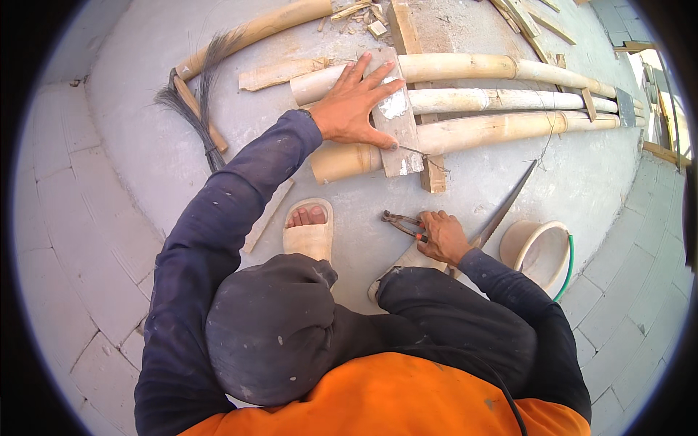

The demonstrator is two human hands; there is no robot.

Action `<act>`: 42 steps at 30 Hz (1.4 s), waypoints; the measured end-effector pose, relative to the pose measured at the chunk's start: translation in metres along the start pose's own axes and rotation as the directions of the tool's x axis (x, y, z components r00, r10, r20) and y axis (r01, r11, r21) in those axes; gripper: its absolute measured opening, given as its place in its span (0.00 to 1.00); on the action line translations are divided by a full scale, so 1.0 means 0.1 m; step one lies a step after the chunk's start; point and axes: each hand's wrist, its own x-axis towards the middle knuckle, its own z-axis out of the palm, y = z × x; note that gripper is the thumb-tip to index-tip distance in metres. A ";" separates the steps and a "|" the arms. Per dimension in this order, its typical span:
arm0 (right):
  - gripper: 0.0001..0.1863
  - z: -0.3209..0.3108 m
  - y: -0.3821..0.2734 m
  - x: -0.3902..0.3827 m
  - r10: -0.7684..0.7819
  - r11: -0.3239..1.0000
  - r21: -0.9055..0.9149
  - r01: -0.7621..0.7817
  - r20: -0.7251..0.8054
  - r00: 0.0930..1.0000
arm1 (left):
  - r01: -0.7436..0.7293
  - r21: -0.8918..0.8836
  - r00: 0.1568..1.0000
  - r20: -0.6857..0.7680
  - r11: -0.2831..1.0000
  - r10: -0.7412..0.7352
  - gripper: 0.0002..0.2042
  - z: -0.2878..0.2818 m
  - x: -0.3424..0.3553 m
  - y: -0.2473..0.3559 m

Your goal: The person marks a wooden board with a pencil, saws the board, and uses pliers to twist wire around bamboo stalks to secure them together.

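Note:
My left hand (355, 105) is spread flat over a short wooden board (399, 134) with a white patch, which lies across several bamboo poles (494, 131). Its fingers are stretched out and hold nothing. A thin tie wire (416, 151) sticks out by the board's near end, close to my thumb. My right hand (442, 238) is closed around the handles of end-cutting pincers (402, 224), low over the floor near my right foot. The pincers' jaws point left, with nothing visible between them. Beneath the poles runs a wooden beam (433, 174).
A handsaw (511, 200) lies right of my right hand, beside a pale bucket (515, 243) with a green cord. A bundle of dark wire (211, 87) lies at the left by a wooden stick (198, 112). Wood scraps (376, 29) litter the far floor. Block walls curve along both sides.

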 end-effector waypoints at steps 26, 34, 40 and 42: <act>0.48 -2.53 -0.10 0.06 0.014 0.857 -0.515 -0.010 0.004 1.000 | 0.072 -0.049 0.996 -0.049 0.996 -0.075 0.68 0.20 0.02 0.29; 0.49 -2.69 -0.22 0.17 0.104 0.851 -0.524 -0.024 0.124 0.987 | 0.107 -0.031 0.994 -0.013 0.994 -0.107 0.67 0.17 0.04 0.35; 0.46 -3.00 -0.08 0.34 0.214 0.932 -0.347 -0.106 0.289 0.933 | 0.114 -0.036 0.993 -0.003 0.993 -0.114 0.68 0.14 0.07 0.37; 0.46 -3.02 -0.17 0.35 0.214 0.882 -0.467 -0.061 0.282 0.935 | 0.113 -0.049 0.994 -0.003 0.992 -0.113 0.68 0.14 0.06 0.36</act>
